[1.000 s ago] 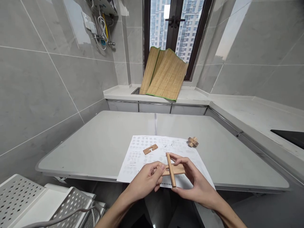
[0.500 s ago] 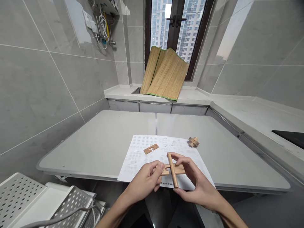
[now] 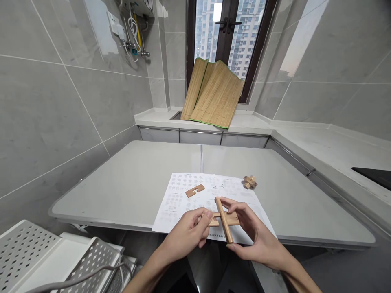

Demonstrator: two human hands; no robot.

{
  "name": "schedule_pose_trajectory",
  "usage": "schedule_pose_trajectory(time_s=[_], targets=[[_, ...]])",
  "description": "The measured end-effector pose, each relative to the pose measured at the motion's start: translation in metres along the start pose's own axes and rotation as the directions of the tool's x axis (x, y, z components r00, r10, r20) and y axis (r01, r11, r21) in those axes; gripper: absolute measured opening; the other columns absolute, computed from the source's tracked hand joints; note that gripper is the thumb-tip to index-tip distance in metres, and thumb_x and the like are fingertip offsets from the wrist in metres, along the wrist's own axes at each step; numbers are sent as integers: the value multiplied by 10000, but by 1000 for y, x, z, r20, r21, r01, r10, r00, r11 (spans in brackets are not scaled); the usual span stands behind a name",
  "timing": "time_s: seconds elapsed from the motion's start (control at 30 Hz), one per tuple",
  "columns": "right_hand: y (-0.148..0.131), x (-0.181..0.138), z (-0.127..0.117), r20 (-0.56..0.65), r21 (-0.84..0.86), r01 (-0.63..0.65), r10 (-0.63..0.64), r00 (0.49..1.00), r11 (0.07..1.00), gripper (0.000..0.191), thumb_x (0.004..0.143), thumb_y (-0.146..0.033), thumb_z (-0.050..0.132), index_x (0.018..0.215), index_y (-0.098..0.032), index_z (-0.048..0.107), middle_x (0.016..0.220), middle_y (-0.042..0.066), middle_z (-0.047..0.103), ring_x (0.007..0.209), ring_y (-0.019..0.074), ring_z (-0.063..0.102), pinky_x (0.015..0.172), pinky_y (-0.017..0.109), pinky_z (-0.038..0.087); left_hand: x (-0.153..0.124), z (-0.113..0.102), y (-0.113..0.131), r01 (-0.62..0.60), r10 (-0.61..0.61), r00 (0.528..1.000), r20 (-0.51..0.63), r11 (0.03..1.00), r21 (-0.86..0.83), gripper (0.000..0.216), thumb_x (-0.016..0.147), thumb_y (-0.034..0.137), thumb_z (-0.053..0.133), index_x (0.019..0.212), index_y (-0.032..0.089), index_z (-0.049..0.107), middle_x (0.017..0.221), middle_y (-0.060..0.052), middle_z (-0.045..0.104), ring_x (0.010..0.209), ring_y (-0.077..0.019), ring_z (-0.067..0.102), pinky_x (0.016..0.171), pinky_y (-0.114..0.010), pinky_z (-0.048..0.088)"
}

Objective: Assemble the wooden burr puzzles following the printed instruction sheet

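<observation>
Two wooden puzzle bars form a cross [image 3: 224, 219] held above the near edge of a printed instruction sheet [image 3: 183, 199]. My left hand [image 3: 187, 234] pinches the left end of the flat-lying bar. My right hand [image 3: 255, 238] grips the other bar, which runs away from me, with thumb and fingers around the joint. A loose notched wooden piece [image 3: 194, 190] lies on the sheet further back. A small assembled wooden knot [image 3: 249, 182] sits on the table by the sheet's far right corner.
The grey table [image 3: 131, 179] meets a tiled wall on the left and a counter [image 3: 320, 146] at the right and back. A rolled bamboo mat [image 3: 214, 95] leans against the window. A white perforated rack [image 3: 45, 256] stands at lower left.
The crossed bars and both hands have stayed almost in place; the long bar's near end has tilted slightly to the right. The view has shifted a little.
</observation>
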State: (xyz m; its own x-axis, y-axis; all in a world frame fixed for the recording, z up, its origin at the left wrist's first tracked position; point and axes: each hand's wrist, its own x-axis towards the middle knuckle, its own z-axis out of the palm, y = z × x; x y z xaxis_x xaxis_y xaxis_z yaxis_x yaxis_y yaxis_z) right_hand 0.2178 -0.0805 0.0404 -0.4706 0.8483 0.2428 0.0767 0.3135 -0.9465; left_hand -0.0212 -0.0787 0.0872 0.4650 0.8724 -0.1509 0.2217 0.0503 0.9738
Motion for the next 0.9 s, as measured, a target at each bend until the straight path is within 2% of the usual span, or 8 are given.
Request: schedule_pose_trajectory(time_s=[0.2, 0.4, 0.63, 0.9], targets=[[-1, 0, -3, 25, -1, -17, 17, 1000, 1000, 575, 833, -138, 821, 1274, -356, 522, 1710, 103, 399, 1607, 310, 324, 1274, 551, 327, -1, -2, 2, 14, -14, 1000, 21, 1000, 7, 543, 1006, 724, 476, 793, 227, 429, 577, 79, 413, 549, -127, 433, 618, -280, 341], [3, 1, -3, -16, 7, 5, -5, 1000, 1000, 547, 831, -182, 849, 1243, -351, 533, 1707, 104, 405, 1611, 309, 315, 1283, 559, 311, -1, 0, -2, -9, 9, 1000, -12, 1000, -16, 557, 999, 748, 467, 801, 228, 435, 576, 91, 388, 516, -114, 388, 586, -273, 337], [4, 0, -2, -11, 11, -1, 2, 1000, 1000, 530, 852, -191, 834, 1249, -359, 526, 1716, 77, 393, 1619, 289, 296, 1294, 537, 289, -1, 0, -5, -10, 10, 1000, -13, 1000, -12, 525, 1026, 698, 467, 800, 225, 431, 579, 88, 391, 533, -116, 409, 587, -271, 335], [1, 2, -2, -12, -18, 0, 0, 1000, 1000, 533, 850, -236, 852, 1271, -351, 546, 1710, 94, 403, 1612, 316, 310, 1286, 542, 319, 0, 0, -6, -10, 10, 1000, -10, 999, -33, 547, 1012, 729, 475, 812, 220, 446, 581, 90, 380, 525, -108, 390, 583, -272, 323]])
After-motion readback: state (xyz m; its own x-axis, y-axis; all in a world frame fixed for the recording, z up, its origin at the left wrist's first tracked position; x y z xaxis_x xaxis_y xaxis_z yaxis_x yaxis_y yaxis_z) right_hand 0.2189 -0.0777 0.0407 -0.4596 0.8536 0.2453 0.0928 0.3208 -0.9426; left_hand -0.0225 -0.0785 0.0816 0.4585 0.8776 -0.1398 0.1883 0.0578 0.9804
